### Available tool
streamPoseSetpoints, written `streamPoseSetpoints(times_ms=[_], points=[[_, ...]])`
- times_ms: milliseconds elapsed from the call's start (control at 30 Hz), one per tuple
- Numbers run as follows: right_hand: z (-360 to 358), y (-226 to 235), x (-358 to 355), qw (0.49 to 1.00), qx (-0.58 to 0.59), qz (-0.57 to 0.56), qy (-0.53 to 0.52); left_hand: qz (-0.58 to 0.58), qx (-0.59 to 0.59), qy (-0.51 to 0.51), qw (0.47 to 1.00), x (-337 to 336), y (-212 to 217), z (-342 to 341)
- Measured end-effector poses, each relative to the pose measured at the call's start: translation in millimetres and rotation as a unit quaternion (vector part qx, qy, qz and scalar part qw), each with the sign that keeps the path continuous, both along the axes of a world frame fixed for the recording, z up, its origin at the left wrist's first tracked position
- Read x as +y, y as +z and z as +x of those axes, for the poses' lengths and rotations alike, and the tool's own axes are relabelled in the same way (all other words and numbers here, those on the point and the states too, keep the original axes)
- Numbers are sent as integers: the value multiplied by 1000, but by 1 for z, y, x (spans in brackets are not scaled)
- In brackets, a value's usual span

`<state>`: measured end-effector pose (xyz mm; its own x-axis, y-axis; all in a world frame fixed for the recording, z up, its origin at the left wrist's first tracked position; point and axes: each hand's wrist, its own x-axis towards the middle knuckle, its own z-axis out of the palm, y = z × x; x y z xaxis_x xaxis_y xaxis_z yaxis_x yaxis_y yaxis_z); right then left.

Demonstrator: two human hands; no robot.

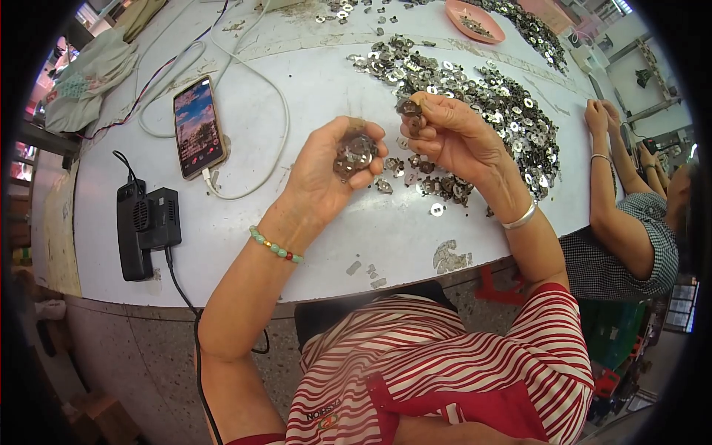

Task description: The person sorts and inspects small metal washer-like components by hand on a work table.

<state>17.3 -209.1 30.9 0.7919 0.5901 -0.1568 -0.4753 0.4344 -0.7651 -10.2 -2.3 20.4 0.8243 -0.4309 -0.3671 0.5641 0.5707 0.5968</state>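
Note:
My left hand [330, 159] is cupped palm up above the table, its fingers curled round several small dark shiny metal pieces [354, 158]. Close by on the right, my right hand [452, 137] pinches a small dark metal piece [409, 108] between thumb and fingers; its exact kind is too small to tell. A wide heap of small metal parts [512, 119], silvery round washers with slots among darker pieces, spreads behind and to the right of my right hand. Loose pieces [452, 187] lie beneath that hand.
A phone [199, 127] with a white charging cable [285, 122] lies at left. Nearer stands a black device [148, 226] with a cable. A pink dish [495, 37] of parts sits at the far side. Another person's hands [602, 117] are at the right table edge.

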Motion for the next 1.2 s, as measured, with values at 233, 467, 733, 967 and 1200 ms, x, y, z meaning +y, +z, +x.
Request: streamPoseSetpoints(times_ms=[233,467,733,967,1200], points=[[-1,1,0,990,-5,137,-12,37,-23,-27,999,-4,2,-5],[-5,-1,7,990,10,143,1,18,-37,-42,998,-2,1,-5],[-18,6,15,994,-99,-49,2,20,-14,-38,999,-5,-3,-8],[-26,8,23,939,-263,-218,-27,35,-34,-45,998,-8,-7,-6],[-16,13,12,893,-336,-281,-106,-15,9,3,1000,1,-7,4]])
